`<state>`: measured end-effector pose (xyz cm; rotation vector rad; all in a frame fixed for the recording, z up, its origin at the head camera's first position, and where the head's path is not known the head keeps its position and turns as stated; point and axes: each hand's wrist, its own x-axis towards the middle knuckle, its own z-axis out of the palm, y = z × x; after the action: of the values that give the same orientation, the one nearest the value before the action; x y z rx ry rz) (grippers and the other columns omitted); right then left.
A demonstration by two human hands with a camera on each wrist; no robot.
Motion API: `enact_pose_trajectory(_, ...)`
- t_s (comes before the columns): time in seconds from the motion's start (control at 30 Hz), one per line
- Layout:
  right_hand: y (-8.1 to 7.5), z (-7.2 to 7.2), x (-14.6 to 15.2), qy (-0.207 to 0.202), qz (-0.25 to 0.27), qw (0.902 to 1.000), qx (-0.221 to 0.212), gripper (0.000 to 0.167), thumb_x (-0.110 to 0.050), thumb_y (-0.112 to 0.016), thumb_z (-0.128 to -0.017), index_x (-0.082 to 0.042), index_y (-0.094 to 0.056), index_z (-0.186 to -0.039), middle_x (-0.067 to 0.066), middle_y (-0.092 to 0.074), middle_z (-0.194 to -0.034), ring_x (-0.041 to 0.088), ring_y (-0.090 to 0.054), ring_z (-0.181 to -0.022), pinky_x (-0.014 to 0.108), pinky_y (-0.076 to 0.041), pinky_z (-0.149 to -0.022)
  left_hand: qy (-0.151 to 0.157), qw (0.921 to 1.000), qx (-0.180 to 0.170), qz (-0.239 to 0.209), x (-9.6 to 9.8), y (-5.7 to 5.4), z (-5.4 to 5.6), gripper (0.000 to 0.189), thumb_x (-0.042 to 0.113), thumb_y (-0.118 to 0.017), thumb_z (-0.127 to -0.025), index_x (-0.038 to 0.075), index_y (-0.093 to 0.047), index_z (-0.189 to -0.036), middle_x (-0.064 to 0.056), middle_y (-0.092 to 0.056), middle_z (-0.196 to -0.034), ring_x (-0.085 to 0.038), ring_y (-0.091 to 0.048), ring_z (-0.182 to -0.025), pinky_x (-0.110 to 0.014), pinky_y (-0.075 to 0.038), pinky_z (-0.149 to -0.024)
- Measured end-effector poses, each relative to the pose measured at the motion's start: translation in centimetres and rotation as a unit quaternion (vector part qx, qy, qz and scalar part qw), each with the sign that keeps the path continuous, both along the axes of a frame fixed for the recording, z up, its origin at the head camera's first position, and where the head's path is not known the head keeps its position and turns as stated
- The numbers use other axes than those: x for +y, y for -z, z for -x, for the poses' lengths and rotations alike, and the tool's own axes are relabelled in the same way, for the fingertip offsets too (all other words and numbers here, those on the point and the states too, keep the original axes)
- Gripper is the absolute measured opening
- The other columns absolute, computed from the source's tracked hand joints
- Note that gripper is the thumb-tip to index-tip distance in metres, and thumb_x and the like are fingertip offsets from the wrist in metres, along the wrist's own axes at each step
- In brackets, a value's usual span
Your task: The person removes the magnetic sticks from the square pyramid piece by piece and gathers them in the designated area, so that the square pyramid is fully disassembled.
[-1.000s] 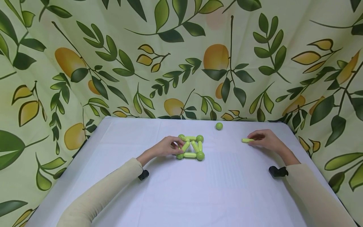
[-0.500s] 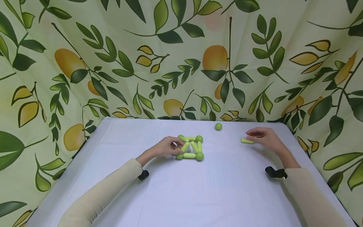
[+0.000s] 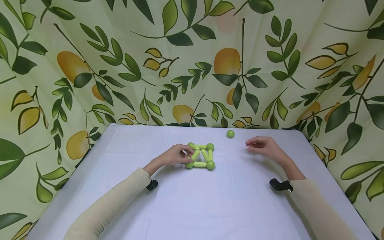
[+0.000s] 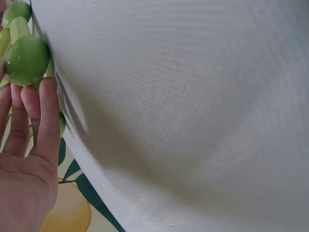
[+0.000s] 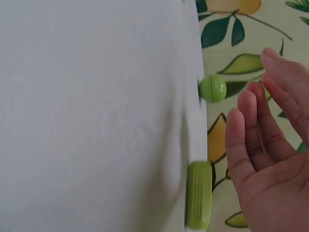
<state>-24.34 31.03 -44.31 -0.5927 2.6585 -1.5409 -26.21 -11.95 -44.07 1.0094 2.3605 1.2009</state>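
Note:
A square frame of light green rods joined by darker green balls [image 3: 204, 164] sits on the table, with more rods slanting upward inside it. My left hand [image 3: 177, 154] holds its left side, fingers and thumb at the near left ball [image 4: 27, 61]. My right hand [image 3: 264, 146] hovers over the table to the right with nothing between its slightly bent fingers. A loose light green rod [image 5: 199, 194] lies on the table beside the right hand in the right wrist view; the hand hides it in the head view. A single green ball [image 3: 230, 133] rests near the far edge.
A white cloth covers the table [image 3: 192, 203]. Behind and at both sides hangs a curtain [image 3: 192, 66] printed with leaves and fruit. A black wrist camera [image 3: 280, 185] sits on each wrist.
My right hand has let go of the rod and moved left, toward the loose ball. My left hand and the frame have stayed in place.

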Motion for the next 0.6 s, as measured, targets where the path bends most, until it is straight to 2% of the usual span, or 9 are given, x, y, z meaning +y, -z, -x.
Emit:
enact_pose_trajectory(0.33,0.0,0.0,-4.8,-0.059,0.021,0.9970,-0.045,0.033,-0.010,-0.080,-0.090,0.007,-0.070,-0.116,0.023,-0.069,-0.113,0.022,-0.067,-0.097,0.025,-0.055,-0.082,-0.002,1.0000,0.003,0.002,0.1,-0.4,-0.2,0.022,0.004,-0.079,-0.089,0.001,-0.070,-0.110,-0.002,-0.066,-0.098,-0.021,-0.064,-0.089,-0.029,-0.055,-0.083)
enact_pose_trajectory(0.6,0.4,0.1,-8.0,-0.100,0.036,0.9935,-0.041,0.029,-0.003,-0.078,-0.090,0.008,-0.069,-0.115,0.022,-0.070,-0.111,0.023,-0.068,-0.098,0.024,-0.055,-0.084,0.001,1.0000,0.004,-0.002,0.1,-0.3,-0.3,0.023,0.004,-0.078,-0.090,-0.001,-0.070,-0.110,-0.002,-0.066,-0.099,-0.023,-0.064,-0.089,-0.030,-0.055,-0.084)
